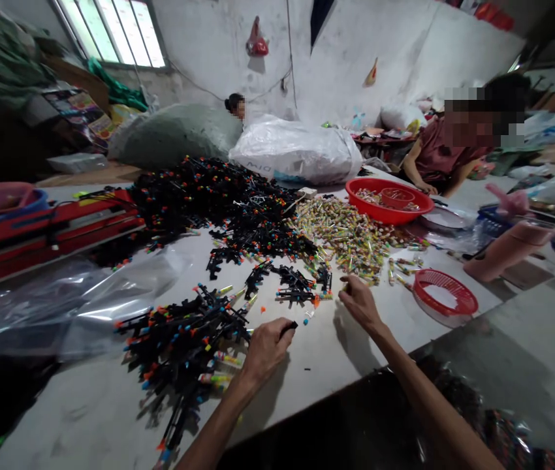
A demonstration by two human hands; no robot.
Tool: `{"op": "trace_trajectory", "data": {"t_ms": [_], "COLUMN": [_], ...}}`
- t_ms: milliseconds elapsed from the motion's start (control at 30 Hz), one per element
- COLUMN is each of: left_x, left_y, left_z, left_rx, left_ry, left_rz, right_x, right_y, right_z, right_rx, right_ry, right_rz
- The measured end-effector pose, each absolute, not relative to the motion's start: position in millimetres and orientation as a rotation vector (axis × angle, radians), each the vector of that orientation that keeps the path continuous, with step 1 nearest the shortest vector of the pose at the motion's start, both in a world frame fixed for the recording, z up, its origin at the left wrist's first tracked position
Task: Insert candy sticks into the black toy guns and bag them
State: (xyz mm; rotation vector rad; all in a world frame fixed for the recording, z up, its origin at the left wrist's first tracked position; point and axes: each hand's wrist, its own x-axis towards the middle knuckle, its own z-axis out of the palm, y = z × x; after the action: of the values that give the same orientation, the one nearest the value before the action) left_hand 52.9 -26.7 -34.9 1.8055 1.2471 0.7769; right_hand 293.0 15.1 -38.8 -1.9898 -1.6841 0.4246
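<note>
Black toy guns [179,336] beside my left hand [264,352], pinching a black piece [288,328]; right hand [358,303] grip unclear; one careless brush could scatter them.

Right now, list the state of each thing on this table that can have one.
Left hand: closed on a black gun-shaped toy
Right hand: fingers pinched, anything held too small to tell
Red plastic basin: holding candy sticks and a smaller red bowl
White plastic sack: full, bulging
Clear plastic sheet: crumpled
Pink bottle: lying tilted
</note>
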Motion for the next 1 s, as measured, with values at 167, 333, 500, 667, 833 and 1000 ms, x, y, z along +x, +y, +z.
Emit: {"op": "trace_trajectory", "data": {"t_ms": [167,333,500,667,833,1000], "left_x": [57.9,58.4,56.0,55.0,54.0,50.9], "left_y": [-43.4,-50.0,-53.9,-53.7,-53.8,-55.7], "left_z": [-35.0,-32.8,-34.6,-37.1,-37.9,-37.7], "left_rx": [1.944,1.995,2.029,2.116,2.211,2.193], "left_ry": [1.184,1.16,1.139,1.127,1.145,1.023], "left_rz": [0.683,0.698,0.665,0.629,0.565,0.42], "right_x": [245.1,228.7,235.0,239.5,243.8,248.6], "right_y": [-36.1,-55.7,-58.1,-60.0,-60.8,-65.8], "right_z": [-26.0,-27.1,-30.0,-24.5,-15.6,-17.2], "right_rx": [-1.256,-1.187,-1.186,-1.195,-1.227,-1.238], "right_ry": [-1.026,-1.023,-1.083,-1.147,-1.433,-1.756], "right_rz": [1.474,1.627,1.616,1.638,1.546,1.461]}}
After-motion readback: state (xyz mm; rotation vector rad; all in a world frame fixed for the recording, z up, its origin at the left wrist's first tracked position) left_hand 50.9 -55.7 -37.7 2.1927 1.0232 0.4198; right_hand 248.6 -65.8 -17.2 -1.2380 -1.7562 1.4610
